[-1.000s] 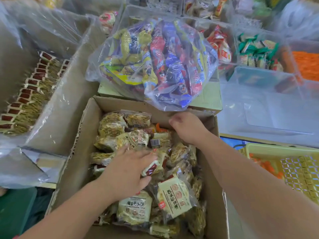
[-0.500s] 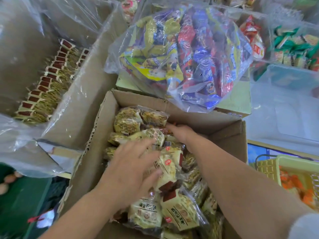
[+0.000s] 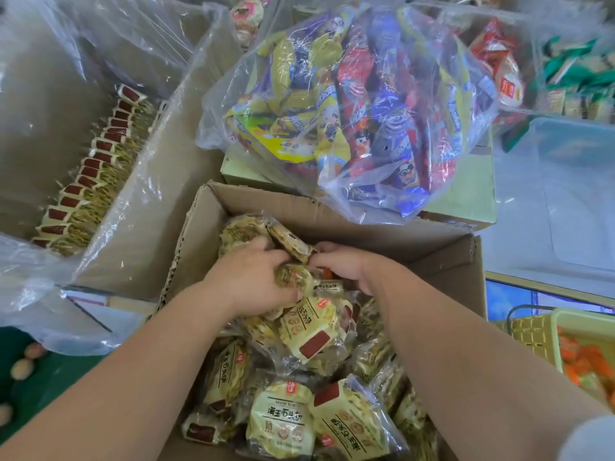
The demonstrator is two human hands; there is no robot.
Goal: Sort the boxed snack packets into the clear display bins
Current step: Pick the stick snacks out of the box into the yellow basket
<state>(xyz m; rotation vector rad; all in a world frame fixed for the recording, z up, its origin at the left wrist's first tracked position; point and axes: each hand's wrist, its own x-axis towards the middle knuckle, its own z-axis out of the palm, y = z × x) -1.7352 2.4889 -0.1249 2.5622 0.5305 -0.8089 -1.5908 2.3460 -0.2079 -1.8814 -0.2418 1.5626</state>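
An open cardboard box (image 3: 432,261) in front of me holds several cream and yellow snack packets (image 3: 283,424) with dark red labels. My left hand (image 3: 253,277) is deep in the far part of the box, its fingers closed around a bunch of these packets. My right hand (image 3: 346,264) meets it from the right, fingers curled on the same bunch at the back of the box. A clear display bin (image 3: 565,201) stands to the right, beyond the box.
A clear bag of colourful snack packs (image 3: 359,108) lies on a green box behind the carton. A plastic-lined cardboard box (image 3: 133,207) at left holds a neat row of packets. A yellow basket (image 3: 539,334) with orange items stands at right. More bins of snacks line the back.
Both hands have moved further to the back of the box and closed together on a bunch of packets. The camera has tilted down and nearer to the box.
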